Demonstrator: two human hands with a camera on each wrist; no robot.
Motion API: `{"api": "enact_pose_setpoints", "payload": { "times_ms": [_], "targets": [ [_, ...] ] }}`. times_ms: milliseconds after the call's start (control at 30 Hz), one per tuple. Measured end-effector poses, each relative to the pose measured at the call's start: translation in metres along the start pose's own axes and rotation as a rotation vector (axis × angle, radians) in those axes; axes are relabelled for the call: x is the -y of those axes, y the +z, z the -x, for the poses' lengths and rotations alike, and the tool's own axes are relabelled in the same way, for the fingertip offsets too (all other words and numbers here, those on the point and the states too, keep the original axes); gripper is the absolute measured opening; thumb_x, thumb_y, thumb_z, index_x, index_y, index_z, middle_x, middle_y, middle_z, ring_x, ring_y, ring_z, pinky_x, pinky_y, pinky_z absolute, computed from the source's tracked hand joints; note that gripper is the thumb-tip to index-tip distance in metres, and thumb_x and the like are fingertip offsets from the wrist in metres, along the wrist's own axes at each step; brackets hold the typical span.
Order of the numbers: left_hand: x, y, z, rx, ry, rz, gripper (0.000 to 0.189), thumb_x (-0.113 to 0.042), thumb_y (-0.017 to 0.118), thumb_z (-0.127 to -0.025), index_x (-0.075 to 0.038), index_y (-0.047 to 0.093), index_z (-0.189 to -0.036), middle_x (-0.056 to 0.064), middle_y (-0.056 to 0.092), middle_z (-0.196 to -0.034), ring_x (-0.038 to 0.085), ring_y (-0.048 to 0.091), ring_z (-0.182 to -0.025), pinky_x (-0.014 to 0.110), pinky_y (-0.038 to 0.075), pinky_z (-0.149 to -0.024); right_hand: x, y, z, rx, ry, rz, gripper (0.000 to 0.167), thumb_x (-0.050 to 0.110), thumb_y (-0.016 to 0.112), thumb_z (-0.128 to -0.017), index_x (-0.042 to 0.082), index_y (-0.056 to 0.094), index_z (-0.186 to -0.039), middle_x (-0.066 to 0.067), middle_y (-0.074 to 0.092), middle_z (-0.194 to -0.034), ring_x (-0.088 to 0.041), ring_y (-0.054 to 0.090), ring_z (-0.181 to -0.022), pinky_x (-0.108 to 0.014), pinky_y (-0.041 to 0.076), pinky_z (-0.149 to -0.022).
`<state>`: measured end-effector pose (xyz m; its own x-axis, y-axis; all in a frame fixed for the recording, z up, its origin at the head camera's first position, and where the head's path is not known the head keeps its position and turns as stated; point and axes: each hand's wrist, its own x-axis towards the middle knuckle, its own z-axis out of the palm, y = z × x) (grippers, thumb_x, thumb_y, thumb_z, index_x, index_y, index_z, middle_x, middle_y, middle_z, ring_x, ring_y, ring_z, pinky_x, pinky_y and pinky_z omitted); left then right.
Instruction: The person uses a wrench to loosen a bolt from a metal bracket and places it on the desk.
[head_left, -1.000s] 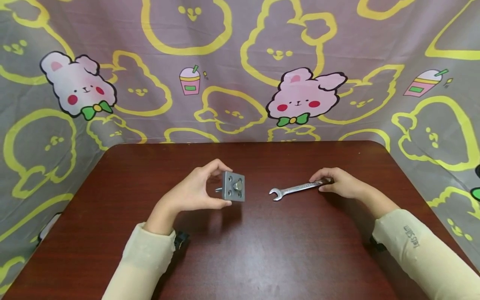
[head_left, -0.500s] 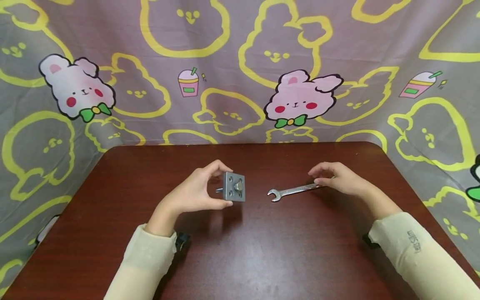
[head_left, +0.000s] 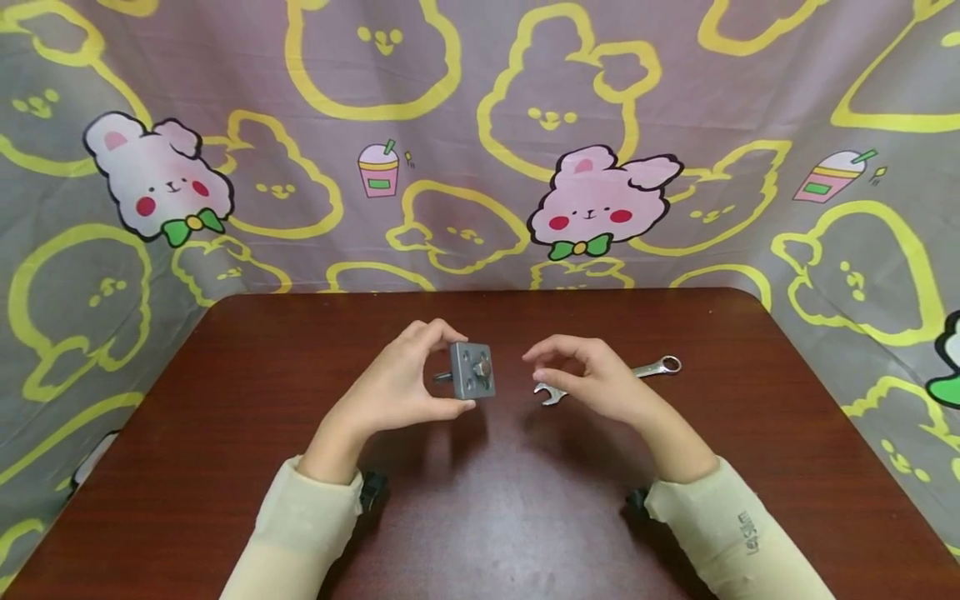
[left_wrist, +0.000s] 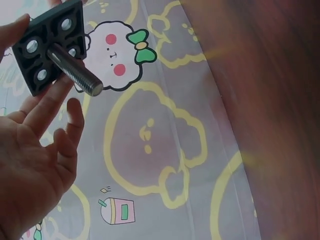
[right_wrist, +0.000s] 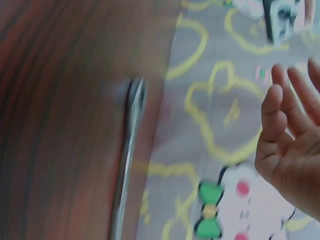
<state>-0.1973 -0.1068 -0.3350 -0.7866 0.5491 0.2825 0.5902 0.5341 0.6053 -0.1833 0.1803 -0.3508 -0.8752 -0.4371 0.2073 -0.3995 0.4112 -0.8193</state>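
My left hand point(head_left: 390, 387) grips a square grey plate point(head_left: 461, 379) by its edges, thumb below and fingers above, held up over the table. The plate has a hole near each corner. A bolt runs through its middle: the hex head point(head_left: 483, 369) faces right, and the threaded shank point(left_wrist: 75, 71) sticks out behind, toward my left palm. My right hand point(head_left: 600, 383) is in the air just right of the plate, fingers loosely bent and holding nothing. Below it a combination wrench point(head_left: 647, 369) lies on the table, its open end to the left and its middle hidden by the hand.
The dark red-brown table point(head_left: 480, 517) has rounded far corners. A grey curtain point(head_left: 465, 100) with yellow outlines and bunny faces hangs behind and along both sides. Dark wrist cameras point(head_left: 372, 490) show below both cuffs.
My right hand has let go of the wrench's right end and moved left toward the plate. The wrench stays on the table. My left hand still holds the plate, now slightly tilted.
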Motion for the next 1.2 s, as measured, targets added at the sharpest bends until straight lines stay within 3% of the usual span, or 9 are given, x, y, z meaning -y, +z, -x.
{"api": "enact_pose_setpoints", "payload": {
  "times_ms": [133,333,467,767,1200],
  "targets": [
    [-0.004,0.001,0.0,-0.029,0.014,-0.023,0.063,-0.03,0.091,-0.064,-0.018,0.056,-0.115,0.0,0.059,-0.114,0.019,0.056,-0.105,0.04,0.053,-0.083,0.016,0.022,-0.005,-0.078,-0.057,0.01,0.023,0.01,0.073,-0.088,0.011,0.071,-0.111,-0.002,0.068,-0.091,-0.012,0.059,-0.069,-0.027,0.051,-0.059],
    [-0.009,0.004,0.001,-0.038,0.04,-0.047,0.064,-0.03,0.09,-0.064,-0.019,0.056,-0.116,-0.001,0.059,-0.115,0.014,0.055,-0.103,0.038,0.053,-0.085,0.024,0.04,-0.009,-0.204,-0.166,0.051,0.024,0.009,0.078,-0.082,0.01,0.073,-0.105,-0.002,0.07,-0.087,-0.01,0.058,-0.071,-0.026,0.048,-0.057],
    [-0.011,0.006,0.001,-0.048,0.061,-0.059,0.064,-0.031,0.09,-0.064,-0.019,0.056,-0.116,-0.001,0.061,-0.116,0.018,0.057,-0.104,0.037,0.053,-0.084,0.026,0.047,-0.011,-0.244,-0.194,0.051,0.024,0.007,0.08,-0.079,0.008,0.072,-0.103,-0.003,0.07,-0.085,-0.01,0.058,-0.072,-0.024,0.048,-0.057],
    [-0.015,0.005,0.001,-0.06,0.065,-0.073,0.064,-0.032,0.09,-0.064,-0.02,0.057,-0.117,0.0,0.06,-0.117,0.019,0.058,-0.106,0.04,0.052,-0.084,0.025,0.05,-0.011,-0.246,-0.286,0.05,0.024,0.004,0.078,-0.082,0.008,0.072,-0.105,-0.004,0.067,-0.089,-0.011,0.058,-0.077,-0.022,0.051,-0.06],
    [-0.021,0.003,-0.002,-0.036,0.016,-0.097,0.062,-0.038,0.088,-0.064,-0.021,0.059,-0.116,-0.003,0.066,-0.111,0.016,0.057,-0.103,0.045,0.046,-0.086,0.025,0.05,-0.008,-0.193,-0.31,-0.155,0.027,-0.011,0.065,-0.085,0.002,0.07,-0.107,-0.011,0.063,-0.105,-0.018,0.061,-0.086,-0.025,0.058,-0.072]
  ]
}}
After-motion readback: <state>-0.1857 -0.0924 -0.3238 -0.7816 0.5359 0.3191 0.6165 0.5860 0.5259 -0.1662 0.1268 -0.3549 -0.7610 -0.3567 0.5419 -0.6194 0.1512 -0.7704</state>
